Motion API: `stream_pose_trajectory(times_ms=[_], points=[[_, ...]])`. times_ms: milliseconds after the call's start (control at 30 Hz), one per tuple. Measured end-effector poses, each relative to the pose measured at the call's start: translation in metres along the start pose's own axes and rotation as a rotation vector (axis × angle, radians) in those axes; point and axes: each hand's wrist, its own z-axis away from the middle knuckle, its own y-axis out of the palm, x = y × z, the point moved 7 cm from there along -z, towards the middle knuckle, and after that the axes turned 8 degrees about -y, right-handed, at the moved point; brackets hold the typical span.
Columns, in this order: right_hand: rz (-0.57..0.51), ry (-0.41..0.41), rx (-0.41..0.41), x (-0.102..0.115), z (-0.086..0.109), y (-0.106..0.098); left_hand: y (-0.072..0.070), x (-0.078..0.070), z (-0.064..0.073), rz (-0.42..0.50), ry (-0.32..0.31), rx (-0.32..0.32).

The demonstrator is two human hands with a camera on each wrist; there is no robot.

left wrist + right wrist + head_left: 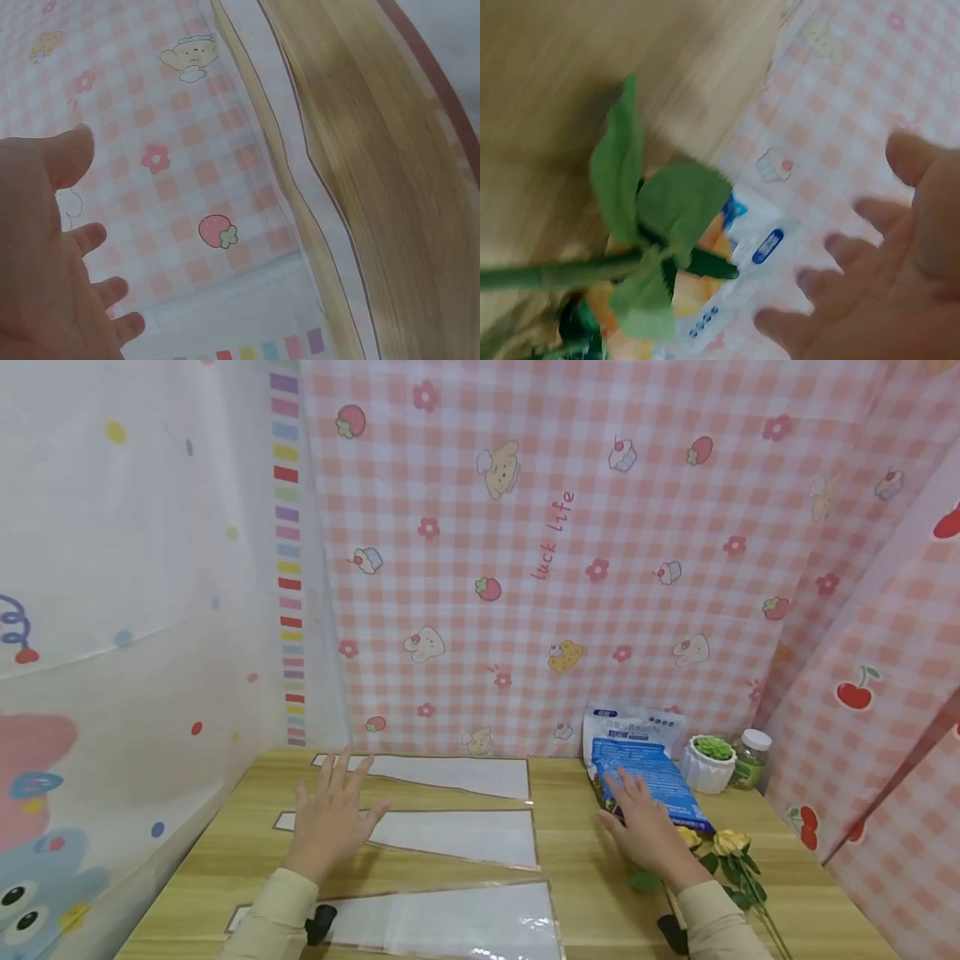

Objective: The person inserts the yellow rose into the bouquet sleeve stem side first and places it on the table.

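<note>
My left hand (330,818) is spread with its fingers apart and holds nothing. It overlaps the left, narrow parts of two tapered white sheets with brown edges, the far one (465,777) and the middle one (472,839). In the left wrist view the fingers point toward the checked cloth. My right hand (645,835), also spread and holding nothing, overlaps the lower left of a blue and white bag (660,781). Yellow artificial roses (731,842) lie beside the right wrist. Green leaves (679,199) on a stem cover part of the bag in the right wrist view.
A third tapered sheet (465,914) lies nearest on the wooden table (577,885). Right of the bag stand a white pot with a green plant (707,772) and a white-lidded jar (748,764). Pink checked cloth (487,543) hangs behind, white printed cloth (165,610) at left.
</note>
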Motion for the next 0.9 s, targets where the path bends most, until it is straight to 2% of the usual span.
stream_pose_trajectory(times_ms=[200, 333, 400, 633, 767, 900], points=[[-0.178, -0.091, 0.081, 0.016, 0.0, 0.012, -0.001, -0.001, 0.003, 0.012, 0.001, 0.024], [-0.289, -0.108, 0.131, 0.026, 0.001, 0.02, 0.001, -0.003, 0.007, 0.04, 0.007, 0.083], [-0.319, -0.12, 0.16, 0.031, 0.002, 0.024, 0.005, -0.005, 0.008, 0.05, 0.013, 0.136], [-0.33, -0.273, 0.318, 0.055, 0.013, 0.044, 0.018, -0.02, 0.016, 0.143, 0.044, 0.419], [-0.354, -0.267, 0.382, 0.062, 0.019, 0.06, 0.021, -0.023, 0.024, 0.151, 0.066, 0.481], [-0.303, -0.243, 0.396, 0.069, 0.025, 0.065, 0.022, -0.024, 0.032, 0.104, 0.088, 0.559]])
